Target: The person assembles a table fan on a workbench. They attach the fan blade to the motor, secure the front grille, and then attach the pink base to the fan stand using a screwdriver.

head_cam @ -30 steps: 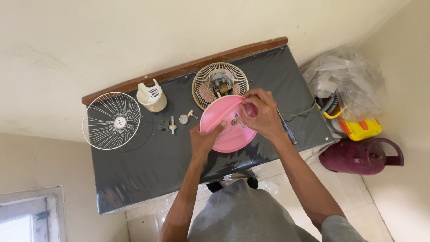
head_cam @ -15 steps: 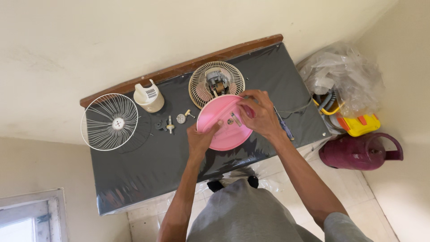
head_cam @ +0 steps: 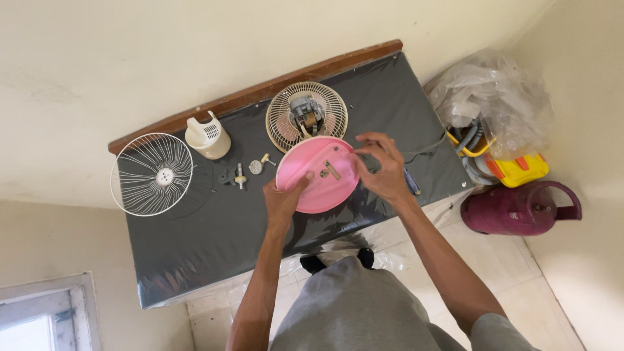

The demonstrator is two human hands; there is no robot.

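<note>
A round pink fan base [head_cam: 318, 173] is held just above the dark table [head_cam: 195, 240], underside up, with small metal parts showing on it. My left hand [head_cam: 284, 197] grips its near left rim. At its right rim my right hand [head_cam: 383, 168] pinches the edge with the fingertips. Right behind the pink disc lies a beige rear fan guard with the motor [head_cam: 307, 115] in its middle.
A white front fan grille [head_cam: 152, 174] overhangs the table's left end. A beige motor cover [head_cam: 208, 136] and several small screws and knobs [head_cam: 242, 173] lie between it and the disc. On the floor to the right are a maroon jug [head_cam: 520, 209], a yellow item and a plastic bag.
My right hand has slid from on top of the pink disc to its right rim, uncovering the disc's middle. My left hand stays on the near left rim.
</note>
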